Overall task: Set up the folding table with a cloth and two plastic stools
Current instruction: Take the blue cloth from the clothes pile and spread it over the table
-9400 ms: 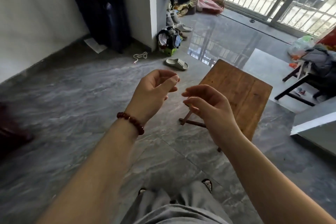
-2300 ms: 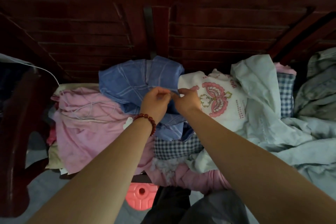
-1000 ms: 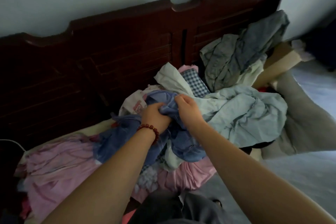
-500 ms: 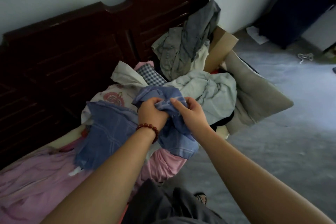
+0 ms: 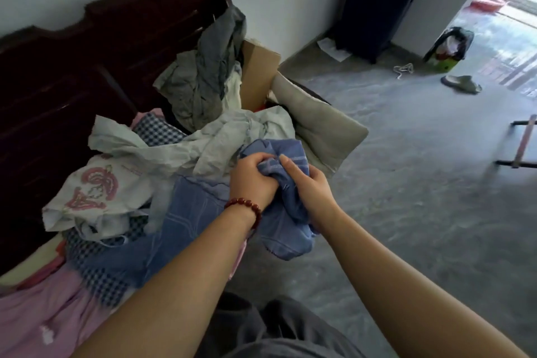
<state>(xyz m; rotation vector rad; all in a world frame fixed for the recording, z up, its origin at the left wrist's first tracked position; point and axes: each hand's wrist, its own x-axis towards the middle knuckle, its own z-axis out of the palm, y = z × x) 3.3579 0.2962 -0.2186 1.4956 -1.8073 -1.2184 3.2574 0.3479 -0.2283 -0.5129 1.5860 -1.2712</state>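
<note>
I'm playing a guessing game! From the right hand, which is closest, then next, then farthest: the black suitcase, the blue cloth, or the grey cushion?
1. Blue cloth: gripped in the right hand itself.
2. Grey cushion: just beyond, at the pile's right edge.
3. Black suitcase: far off, against the wall.

No writing, label or number can be read here

This is a lived-in room of a home. At the near left, a heap of loose clothes [image 5: 203, 136] lies against a dark carved wooden backrest [image 5: 87, 67]. At the far wall a black suitcase [image 5: 380, 3] stands upright, and a slipper [image 5: 462, 84] lies on the grey tiled floor [image 5: 421, 212] to the far right.
</note>
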